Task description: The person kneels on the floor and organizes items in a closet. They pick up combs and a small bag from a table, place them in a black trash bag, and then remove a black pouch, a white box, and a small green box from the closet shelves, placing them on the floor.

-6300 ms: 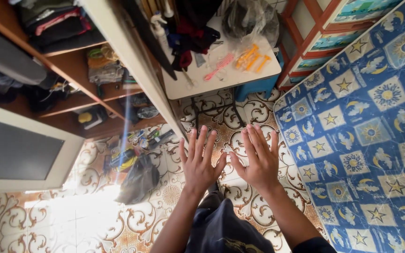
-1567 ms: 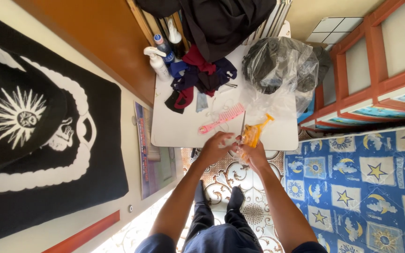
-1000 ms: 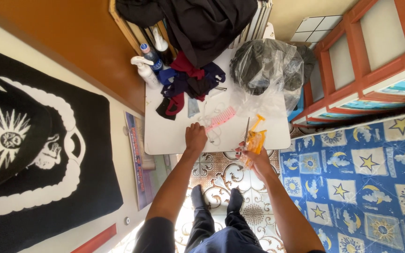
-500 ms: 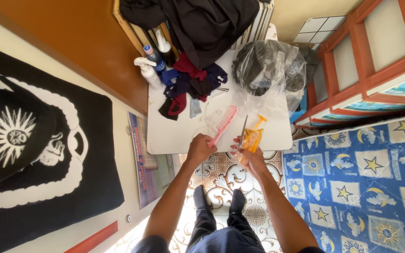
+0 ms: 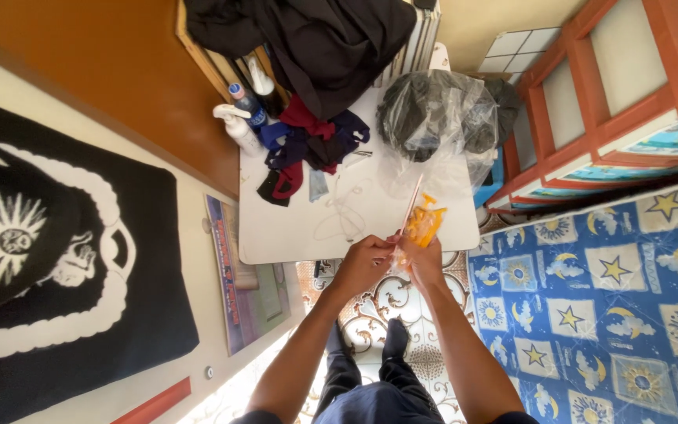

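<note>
Both hands meet at the near edge of the white desk (image 5: 292, 235). The left hand (image 5: 364, 263) and the right hand (image 5: 424, 261) each have a grip pinching a clear plastic bag (image 5: 411, 235) with orange pieces (image 5: 424, 223) and a pink stick (image 5: 413, 201) in it. The bag is up off the desk, so picking it up looks done. It does not look emptied yet. A pile of dark clothes (image 5: 308, 141) and spray bottles (image 5: 238, 126) sit farther back.

clear plastic bag (image 5: 441, 133) on white table (image 5: 292, 228)
</note>
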